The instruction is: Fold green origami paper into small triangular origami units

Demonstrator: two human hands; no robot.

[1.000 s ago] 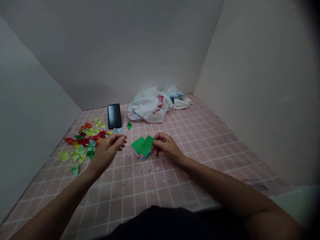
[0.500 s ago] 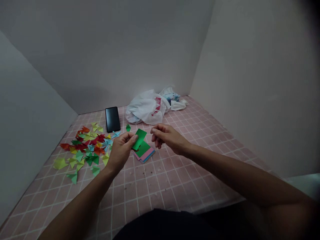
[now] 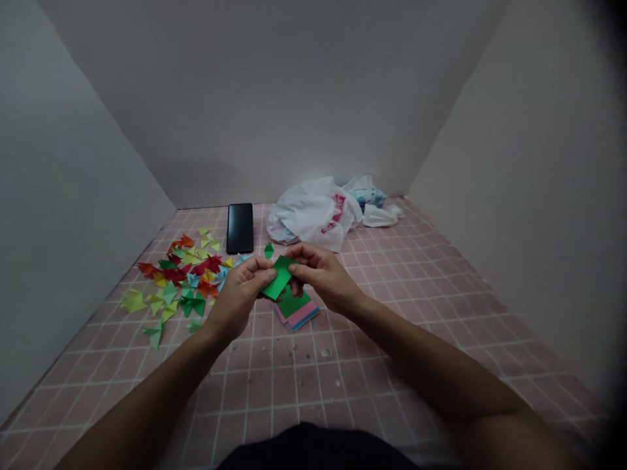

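A small green sheet of origami paper (image 3: 279, 278) is held up between both hands. My left hand (image 3: 241, 290) pinches its left edge between thumb and fingers. On the other side, my right hand (image 3: 323, 274) is closed on its right corner. Just below lies a stack of coloured paper squares (image 3: 302, 316), green on top with pink and blue under it, partly hidden by my right fingers. Left of my hands spreads a pile of folded paper pieces (image 3: 181, 274) in red, orange, yellow, green and light blue. One dark green folded piece (image 3: 269, 250) sits alone beyond my fingers.
A black phone (image 3: 240, 228) lies flat at the back. To its right, a crumpled white plastic bag (image 3: 313, 212) and smaller bluish-white packaging (image 3: 369, 198) rest against the back wall. Pale walls (image 3: 519, 170) enclose the pink checked cloth (image 3: 392, 339) on three sides.
My right hand has moved left and taken hold of the green paper's right corner. The paper has turned slightly. The whole view has shifted, with things now appearing farther right.
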